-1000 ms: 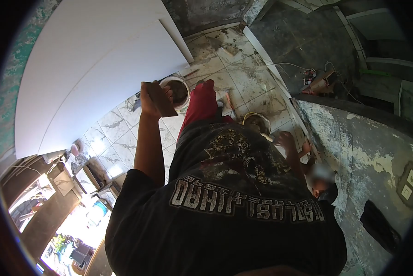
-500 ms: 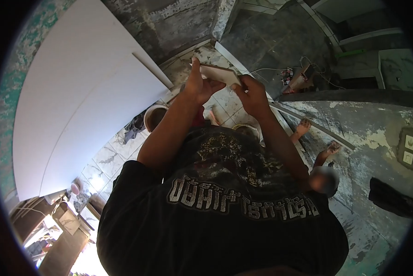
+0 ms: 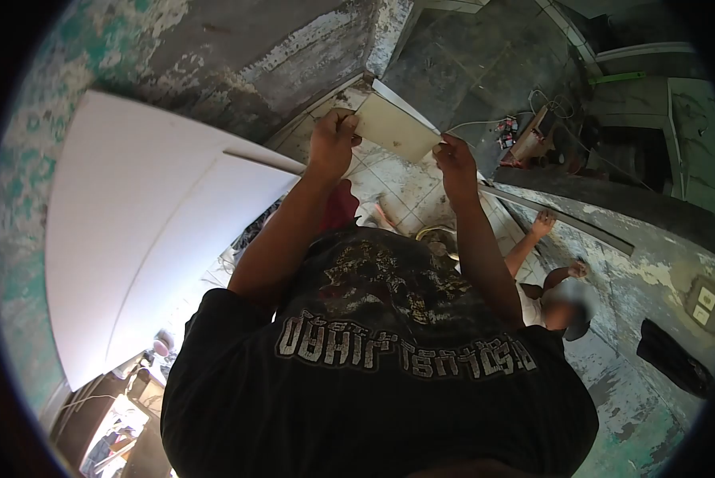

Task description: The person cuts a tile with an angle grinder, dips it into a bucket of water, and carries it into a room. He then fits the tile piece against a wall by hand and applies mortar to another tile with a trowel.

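Observation:
I hold a flat beige tile piece (image 3: 396, 126) up in front of me with both hands. My left hand (image 3: 331, 143) grips its left edge. On the tile's right lower corner my right hand (image 3: 455, 163) is closed. The tile is tilted, its pale face toward me. Below my arms I see my black printed shirt (image 3: 373, 350) and a red trouser leg (image 3: 339, 205).
A large white board (image 3: 142, 231) leans at the left. Another person (image 3: 550, 299) crouches at the right by the grey rough wall, arms reaching to it. A bucket (image 3: 436, 237) stands on the tiled floor (image 3: 405, 191). Tools and cables (image 3: 525, 127) lie farther back.
One second ago only my left hand held the tile, low by a bucket. Both hands now hold it raised higher, and the view has tilted upward.

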Action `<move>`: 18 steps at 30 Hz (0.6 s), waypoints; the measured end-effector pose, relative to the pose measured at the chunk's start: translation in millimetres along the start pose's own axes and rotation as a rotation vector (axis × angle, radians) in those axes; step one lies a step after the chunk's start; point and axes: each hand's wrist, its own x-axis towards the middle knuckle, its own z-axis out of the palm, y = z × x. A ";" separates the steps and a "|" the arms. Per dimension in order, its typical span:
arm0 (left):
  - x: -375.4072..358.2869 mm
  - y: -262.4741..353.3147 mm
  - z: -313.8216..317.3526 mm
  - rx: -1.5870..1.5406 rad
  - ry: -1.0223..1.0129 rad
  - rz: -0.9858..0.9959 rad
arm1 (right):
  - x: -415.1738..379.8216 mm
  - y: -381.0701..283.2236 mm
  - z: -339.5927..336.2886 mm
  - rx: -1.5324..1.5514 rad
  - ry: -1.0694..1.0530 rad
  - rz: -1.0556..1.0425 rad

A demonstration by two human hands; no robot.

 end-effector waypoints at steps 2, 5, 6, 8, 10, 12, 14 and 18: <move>30.9 20.1 -10.1 0.271 -0.038 0.087 | 19.9 -6.3 12.3 -0.175 0.126 -0.132; 77.1 37.1 -17.1 0.597 -0.206 0.351 | 52.3 -13.6 33.1 -0.093 0.043 -0.273; 90.9 37.7 -16.6 0.631 -0.302 0.364 | 60.3 -22.4 38.8 -0.060 -0.009 -0.202; 121.9 38.0 -8.5 0.674 -0.465 0.389 | 78.3 -32.9 47.2 -0.140 -0.058 -0.175; 139.1 43.2 4.5 0.744 -0.586 0.320 | 94.0 -44.8 50.9 -0.276 -0.089 -0.173; 158.8 49.6 17.8 0.782 -0.656 0.263 | 116.0 -37.2 45.1 -0.366 -0.104 -0.217; 169.8 47.8 32.9 0.782 -0.697 0.196 | 125.0 -32.1 36.9 -0.337 -0.088 -0.203; 174.9 3.4 56.7 0.503 -0.227 0.334 | 156.2 -4.0 6.1 0.043 -0.108 -0.042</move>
